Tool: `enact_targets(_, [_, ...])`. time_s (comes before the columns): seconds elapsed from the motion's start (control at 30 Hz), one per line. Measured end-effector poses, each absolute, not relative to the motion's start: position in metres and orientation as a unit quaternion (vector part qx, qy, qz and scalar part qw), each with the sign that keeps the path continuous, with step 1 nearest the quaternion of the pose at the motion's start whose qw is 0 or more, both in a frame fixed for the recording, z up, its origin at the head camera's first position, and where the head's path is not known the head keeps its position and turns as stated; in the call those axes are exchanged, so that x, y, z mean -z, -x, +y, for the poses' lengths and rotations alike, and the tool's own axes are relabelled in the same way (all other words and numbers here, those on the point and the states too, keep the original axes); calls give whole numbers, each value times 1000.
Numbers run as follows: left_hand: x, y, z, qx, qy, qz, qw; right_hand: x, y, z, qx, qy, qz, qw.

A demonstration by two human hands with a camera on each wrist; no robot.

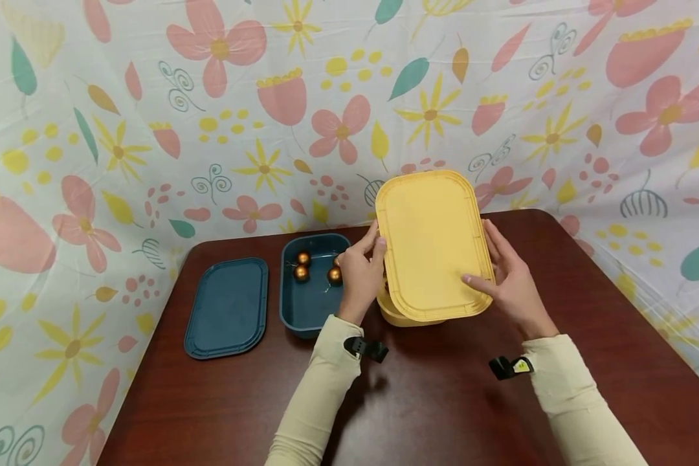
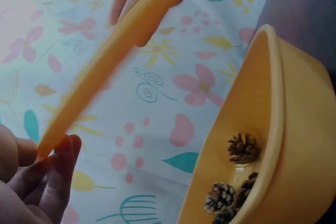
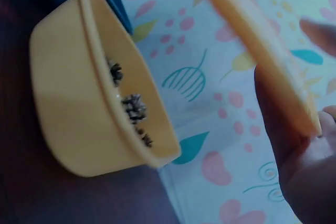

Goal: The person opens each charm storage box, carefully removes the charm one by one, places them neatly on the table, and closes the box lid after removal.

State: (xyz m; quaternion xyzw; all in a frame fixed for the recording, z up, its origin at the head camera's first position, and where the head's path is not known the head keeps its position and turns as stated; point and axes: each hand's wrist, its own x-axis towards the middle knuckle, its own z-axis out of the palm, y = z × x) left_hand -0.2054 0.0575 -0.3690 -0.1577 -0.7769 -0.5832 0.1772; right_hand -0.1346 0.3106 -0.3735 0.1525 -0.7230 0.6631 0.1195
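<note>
A yellow rectangular lid (image 1: 433, 243) is held up, tilted, above the yellow box (image 1: 393, 315), hiding most of it in the head view. My left hand (image 1: 362, 272) pinches the lid's left edge between thumb and fingers. On the opposite edge, my right hand (image 1: 512, 278) grips it with the thumb on the top face and the fingers behind. Several pine cones (image 2: 243, 148) lie inside the yellow box, as the left wrist view shows; the right wrist view also shows pine cones (image 3: 134, 107) past its rim.
Left of the yellow box stands a dark blue box (image 1: 309, 310) with several shiny copper-coloured balls (image 1: 301, 272) in it. Farther left, a dark blue lid (image 1: 227, 307) lies flat on the brown table (image 1: 431, 401). A flower-patterned cloth (image 1: 338, 77) hangs behind the table.
</note>
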Motion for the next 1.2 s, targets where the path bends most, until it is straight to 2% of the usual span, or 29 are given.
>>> enact_targets(0.17, [371, 206, 67, 576, 147, -795, 121, 383, 127, 317, -615, -97, -779, 74])
enact_targets(0.27, [371, 204, 72, 566, 186, -800, 64, 389, 122, 324, -578, -85, -809, 65])
enact_targets(0.43, [373, 202, 76, 567, 276, -772, -74, 397, 114, 346, -595, -135, -791, 49])
enact_targets(0.53, [375, 201, 77, 550, 304, -768, -126, 398, 108, 359, -596, -169, -784, 34])
enact_targets(0.63, [376, 200, 78, 510, 334, -778, -155, 395, 101, 369, -549, -169, -818, 29])
enact_targets(0.83, [379, 195, 89, 433, 375, -800, -180, 392, 89, 379, -460, -136, -877, 37])
enact_targets(1.2, [386, 183, 121, 399, 363, -828, -152, 396, 80, 401, -449, -91, -887, 54])
